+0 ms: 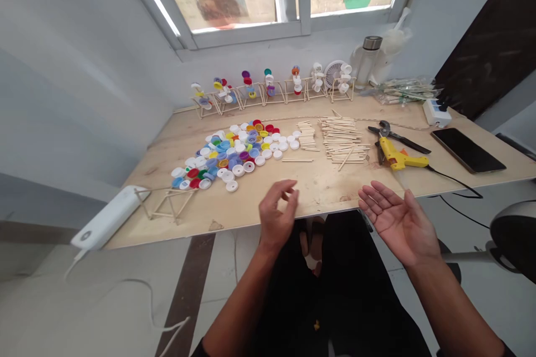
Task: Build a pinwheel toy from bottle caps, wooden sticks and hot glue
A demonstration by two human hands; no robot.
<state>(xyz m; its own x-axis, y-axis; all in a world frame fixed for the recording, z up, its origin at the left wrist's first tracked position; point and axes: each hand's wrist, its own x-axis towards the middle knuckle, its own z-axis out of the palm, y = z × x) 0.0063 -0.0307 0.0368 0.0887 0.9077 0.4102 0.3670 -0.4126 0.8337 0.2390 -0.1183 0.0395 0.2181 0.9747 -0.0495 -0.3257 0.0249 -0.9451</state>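
The main pile of sticks (343,140) lies on the bench (320,187), beyond the fingers and between the two hands; a smaller bundle (307,136) sits to its left, with stray sticks (297,160) nearer the left fingers. The left hand (276,217) hovers by the bench's edge, fingers loosely curled, released. The right hand (404,228) is turned palm up, fingers extended and slack. Just ahead of the right fingers rest a yellow glue gun (400,158) and black-handled cutters (408,141). Bottle caps (238,150) spread ahead and left of the left fingers. Farthest from the fingers, a row of stick frames (263,93) stands near the wall, and a plastic bag (408,91) seems to hold more sticks, though it's hard to make out.
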